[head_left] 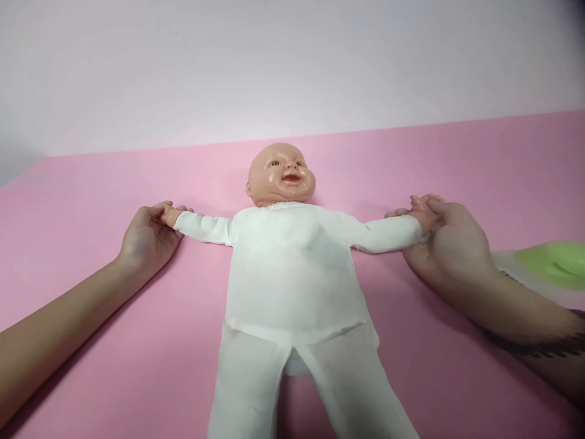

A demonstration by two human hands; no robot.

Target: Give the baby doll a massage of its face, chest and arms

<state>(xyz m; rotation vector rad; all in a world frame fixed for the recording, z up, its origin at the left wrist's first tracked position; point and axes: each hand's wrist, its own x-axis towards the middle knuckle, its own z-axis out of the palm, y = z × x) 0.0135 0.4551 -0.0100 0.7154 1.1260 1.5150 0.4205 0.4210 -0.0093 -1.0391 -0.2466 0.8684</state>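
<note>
A bald baby doll [297, 268] with a white cloth body lies on its back, arms stretched out to both sides. My left hand [148, 238] is closed around the doll's hand at the left, thumb on top. At the right, my right hand [452, 244] grips the doll's other hand, whose small fingers stick out above my thumb. The doll's head is turned slightly to the right. Its legs run apart toward me, and the feet are cut off by the bottom edge of the view.
The doll rests on a pink surface [91, 201] that meets a pale wall [292, 67] behind its head. A green and white object [553, 262], partly cut off, lies at the right edge behind my right forearm.
</note>
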